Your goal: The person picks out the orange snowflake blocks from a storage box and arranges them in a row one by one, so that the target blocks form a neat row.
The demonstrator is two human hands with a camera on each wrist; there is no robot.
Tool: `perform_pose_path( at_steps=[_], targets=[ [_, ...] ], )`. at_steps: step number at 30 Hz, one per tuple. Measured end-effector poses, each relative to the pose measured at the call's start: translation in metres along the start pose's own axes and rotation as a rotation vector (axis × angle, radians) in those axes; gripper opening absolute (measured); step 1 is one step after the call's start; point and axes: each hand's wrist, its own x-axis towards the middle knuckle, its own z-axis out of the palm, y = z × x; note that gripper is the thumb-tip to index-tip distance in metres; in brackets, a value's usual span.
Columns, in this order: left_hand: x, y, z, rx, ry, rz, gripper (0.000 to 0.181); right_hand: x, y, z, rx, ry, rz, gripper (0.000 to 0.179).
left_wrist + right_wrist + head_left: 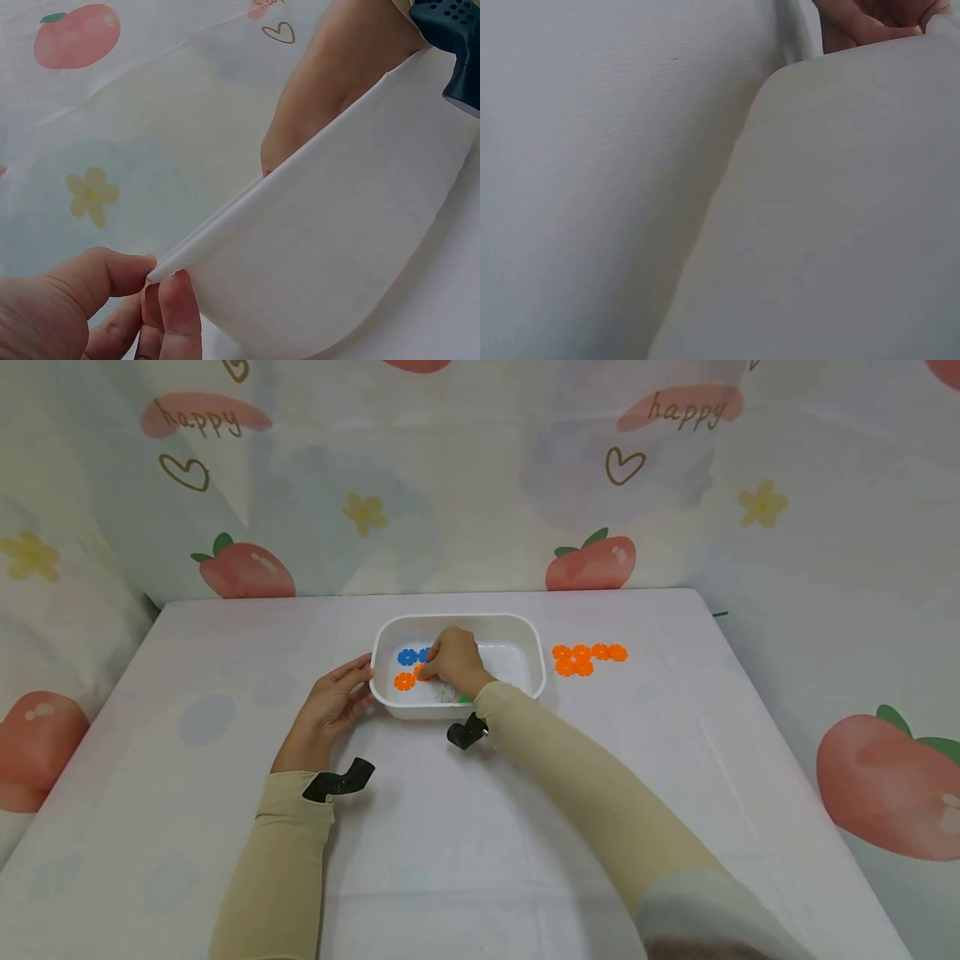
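Note:
A white plastic basin [420, 712] sits on the table, its near wall [315, 247] filling much of the left wrist view. My left hand [330, 697] pinches its left rim between thumb and fingers. Inside the basin, my right hand [456, 656] reaches down and pinches an orange flower-shaped plastic disc [420, 672], partly covered by the fingertips. Beside that lie another orange disc [405, 681] and two blue discs [407, 657]. Clear discs [446, 693] and a bit of green [464, 699] show under the right wrist. The basin wall hides my right fingers from both wrist views.
Right of the basin, several orange discs [582, 660] lie grouped on the white-covered table [450, 843]. A patterned cloth backdrop [480, 485] rises behind the table's far edge. Black wrist cameras [339, 781] are strapped over both sleeves.

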Motion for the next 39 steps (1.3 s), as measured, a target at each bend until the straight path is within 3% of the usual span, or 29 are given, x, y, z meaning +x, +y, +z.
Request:
perform_pose_path(
  at_steps=[17,27,39],
  targets=[
    [0.002,-0.0002,-0.0014,0.006,0.011,-0.006,0.049,-0.0033,-0.0012,-0.0004,0.019,-0.006,-0.009,0.022],
    [0.0019,0.0,-0.0019,-0.002,0.016,-0.01,0.05,-0.0005,0.0043,-0.0004,0.122,-0.031,-0.016,0.023],
    [0.0014,-0.0005,-0.0014,0.003,0.013,0.0,0.05,-0.0048,0.0077,-0.0072,0.123,-0.056,-0.034,0.019]
  ],
)
